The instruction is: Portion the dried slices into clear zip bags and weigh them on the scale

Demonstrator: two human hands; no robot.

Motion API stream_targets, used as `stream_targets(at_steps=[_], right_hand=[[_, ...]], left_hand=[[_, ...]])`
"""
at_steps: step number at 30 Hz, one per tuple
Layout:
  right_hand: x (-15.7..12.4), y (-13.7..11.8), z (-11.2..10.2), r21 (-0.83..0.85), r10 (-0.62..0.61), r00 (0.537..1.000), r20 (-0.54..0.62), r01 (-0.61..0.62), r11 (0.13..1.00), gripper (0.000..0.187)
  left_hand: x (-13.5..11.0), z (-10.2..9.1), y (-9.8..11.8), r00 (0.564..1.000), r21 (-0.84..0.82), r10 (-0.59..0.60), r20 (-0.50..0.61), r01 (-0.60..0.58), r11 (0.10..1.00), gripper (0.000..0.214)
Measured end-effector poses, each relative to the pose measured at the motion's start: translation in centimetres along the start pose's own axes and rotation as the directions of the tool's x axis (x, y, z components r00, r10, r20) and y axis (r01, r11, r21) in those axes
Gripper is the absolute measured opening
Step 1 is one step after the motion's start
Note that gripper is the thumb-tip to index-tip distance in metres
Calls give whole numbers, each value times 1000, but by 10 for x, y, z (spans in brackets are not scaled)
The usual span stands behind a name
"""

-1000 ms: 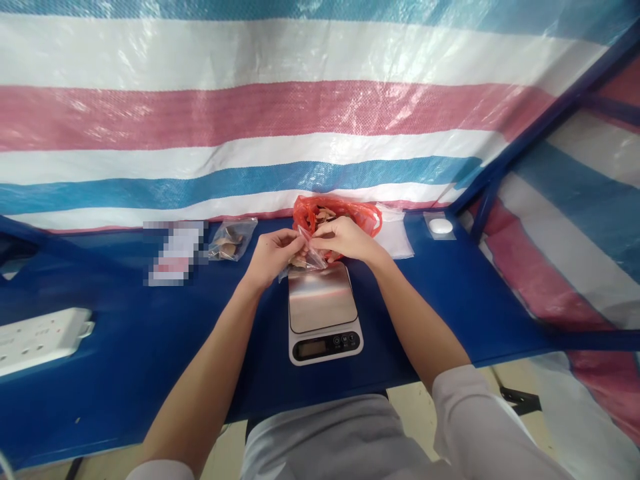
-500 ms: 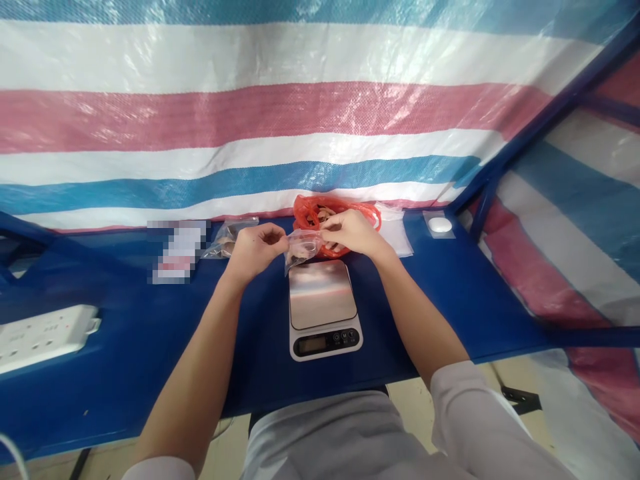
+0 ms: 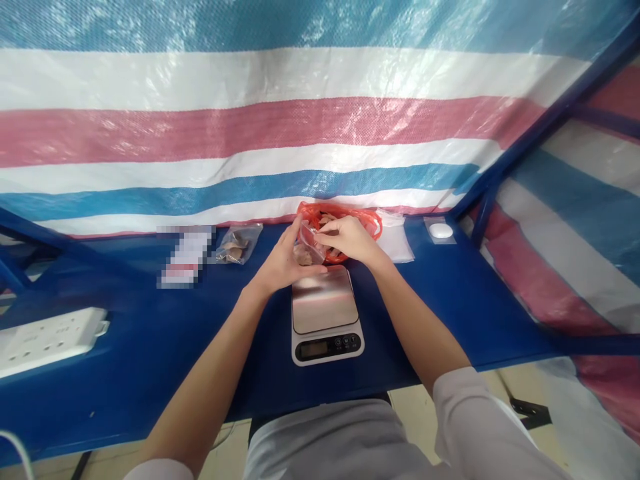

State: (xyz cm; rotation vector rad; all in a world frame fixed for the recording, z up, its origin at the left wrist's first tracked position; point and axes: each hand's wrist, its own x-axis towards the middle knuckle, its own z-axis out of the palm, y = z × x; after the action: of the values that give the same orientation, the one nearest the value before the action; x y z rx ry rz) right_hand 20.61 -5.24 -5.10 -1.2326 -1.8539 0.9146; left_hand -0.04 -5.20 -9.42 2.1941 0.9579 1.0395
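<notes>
My left hand [image 3: 283, 261] cups a small transparent zip bag [image 3: 306, 243] from below, with brown chunky pieces lying in its lower corner. My right hand [image 3: 349, 239] pinches the bag's upper edge between fingers and thumb. Both hands hover above the back of a steel-topped digital kitchen scale [image 3: 325, 310], and neither touches it. Just behind the hands sits a red plastic bag [image 3: 361, 219] holding similar brown pieces. My hands hide part of its front.
A second zip bag of brown pieces [image 3: 239, 244] and a pixelated packet [image 3: 187, 257] lie left on the blue table [image 3: 150, 353]. A folded transparent bag [image 3: 395, 244], a small white object [image 3: 441, 231] and a white power strip [image 3: 47, 340] also lie there. Striped tarpaulin [image 3: 320, 127] hangs behind.
The small bag has tilted more upright, and my left hand has turned to cup it from below. The camera view has also shifted slightly.
</notes>
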Motion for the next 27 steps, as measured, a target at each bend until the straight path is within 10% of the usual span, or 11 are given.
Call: stream_targets(at_steps=[14,27], right_hand=[[-1,7,-7,-25,-34,999,-36,33,999,17],[-5,-5,-20,-84,-137,968,-208,122,989,18]], left_hand=[[-5,10,-4,963,46,7,-269,6,999,62],[-1,14,3,969,79,-4,-246,24,997,58]])
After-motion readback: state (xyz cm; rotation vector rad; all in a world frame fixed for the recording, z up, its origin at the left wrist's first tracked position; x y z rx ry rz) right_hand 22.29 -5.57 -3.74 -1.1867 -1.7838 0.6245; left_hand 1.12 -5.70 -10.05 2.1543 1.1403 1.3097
